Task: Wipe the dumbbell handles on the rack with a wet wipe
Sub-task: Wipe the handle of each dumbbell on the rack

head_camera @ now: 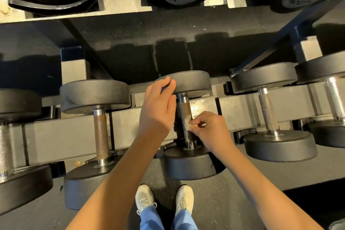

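Here the right hand (pixel 211 129) is pinching a crumpled wet wipe (pixel 187 122) against the middle dumbbell handle (pixel 184 114) on the lower rack (pixel 56 136), mid-wipe. The left hand (pixel 158 106), fingers loosely apart, is steadying the dumbbell's far head (pixel 190 82) at twelve o'clock. Next, probably, rubbing along the grip, then shifting toward three o'clock.

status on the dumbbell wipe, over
Right hand pinching wet wipe against centre dumbbell handle. Left hand open, steadying its far head. Nothing in the way.
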A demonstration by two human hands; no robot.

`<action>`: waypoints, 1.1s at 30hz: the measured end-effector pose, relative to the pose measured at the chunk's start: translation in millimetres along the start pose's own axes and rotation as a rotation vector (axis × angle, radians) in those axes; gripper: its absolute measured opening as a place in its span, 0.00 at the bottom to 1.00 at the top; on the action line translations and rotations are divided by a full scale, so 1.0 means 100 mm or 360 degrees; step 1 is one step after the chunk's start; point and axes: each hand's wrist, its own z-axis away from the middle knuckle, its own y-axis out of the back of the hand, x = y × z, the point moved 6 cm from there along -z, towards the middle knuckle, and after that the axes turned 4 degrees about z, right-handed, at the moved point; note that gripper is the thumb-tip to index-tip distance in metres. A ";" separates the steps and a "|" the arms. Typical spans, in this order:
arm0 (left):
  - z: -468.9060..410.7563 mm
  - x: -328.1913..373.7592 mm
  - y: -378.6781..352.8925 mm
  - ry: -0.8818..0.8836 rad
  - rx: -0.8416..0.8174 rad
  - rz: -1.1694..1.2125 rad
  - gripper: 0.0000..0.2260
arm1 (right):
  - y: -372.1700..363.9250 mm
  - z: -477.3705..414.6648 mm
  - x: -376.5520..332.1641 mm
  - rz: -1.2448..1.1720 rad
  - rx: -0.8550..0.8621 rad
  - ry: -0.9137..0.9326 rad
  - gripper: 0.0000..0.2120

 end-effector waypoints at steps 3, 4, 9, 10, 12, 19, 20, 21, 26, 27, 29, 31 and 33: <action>0.00 -0.02 -0.02 0.0084 -0.0020 0.0002 0.20 | 0.04 -0.05 -0.12 -0.0051 0.0112 0.0008 0.06; 0.00 -0.01 -0.02 0.0095 -0.0024 0.0015 0.20 | 0.06 -0.10 -0.17 -0.0107 0.0175 -0.0011 0.07; 0.01 0.03 0.00 0.0061 -0.0033 0.0017 0.20 | 0.08 -0.10 -0.26 -0.0035 0.0063 0.0002 0.08; 0.01 0.03 -0.01 0.0080 -0.0044 0.0003 0.20 | 0.05 -0.02 -0.21 0.0064 -0.0096 -0.0016 0.07; 0.01 0.01 -0.02 0.0126 -0.0064 -0.0015 0.21 | -0.05 0.16 -0.08 0.0202 -0.0428 -0.0135 0.03; -0.01 0.05 0.00 0.0143 -0.0094 -0.0056 0.21 | 0.07 0.01 -0.20 0.0175 -0.0025 -0.0052 0.09; 0.00 0.05 0.00 0.0135 -0.0093 -0.0060 0.21 | 0.08 0.01 -0.22 0.0181 0.0026 -0.0017 0.09; -0.01 0.06 0.00 0.0125 -0.0090 -0.0063 0.21 | 0.08 0.03 -0.20 0.0203 0.0009 -0.0022 0.08; 0.01 0.04 -0.01 0.0141 -0.0084 -0.0072 0.21 | -0.05 0.17 -0.02 0.0484 -0.0577 -0.0318 0.05; 0.01 0.04 -0.01 0.0139 -0.0082 -0.0068 0.21 | -0.06 0.18 0.00 0.0516 -0.0652 -0.0350 0.06; 0.01 0.04 -0.02 0.0132 -0.0081 -0.0067 0.21 | -0.07 0.14 -0.04 0.0492 -0.0604 -0.0340 0.05; 0.00 0.04 -0.01 0.0121 -0.0082 -0.0073 0.21 | -0.01 0.12 -0.10 0.0378 -0.0286 -0.0256 0.02; 0.00 0.04 -0.02 0.0123 -0.0080 -0.0049 0.21 | 0.01 0.14 -0.11 0.0312 -0.0124 -0.0200 0.03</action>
